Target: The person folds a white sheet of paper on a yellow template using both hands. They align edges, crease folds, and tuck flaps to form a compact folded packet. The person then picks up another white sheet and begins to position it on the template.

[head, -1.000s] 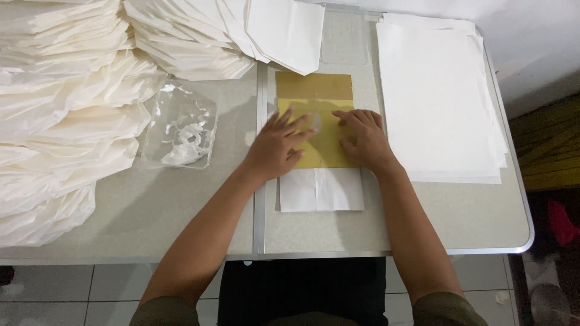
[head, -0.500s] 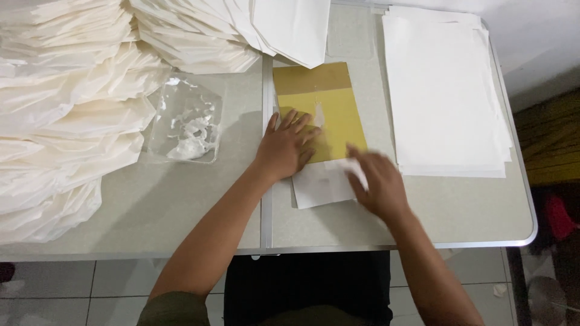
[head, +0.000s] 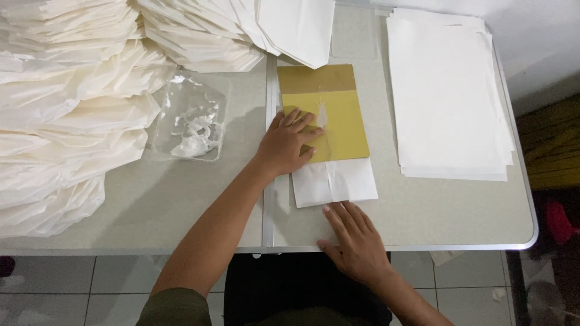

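My left hand [head: 289, 142] lies flat, fingers spread, on a yellow card template [head: 338, 115] in the middle of the table. A folded white paper piece [head: 335, 183] sticks out from under the card's near edge. Near the table's front edge my right hand [head: 354, 237] rests with its fingers apart, fingertips just short of the white paper, holding nothing.
A stack of white sheets [head: 447, 90] lies at the right. Piles of finished white paper bags [head: 66, 115] fill the left and back. A clear plastic tray with white paste [head: 190, 121] sits left of the card. The grey table [head: 459, 211] ends at a metal rim.
My right hand has drawn back from the yellow card toward the table's front edge. The left hand stays pressed on the card.
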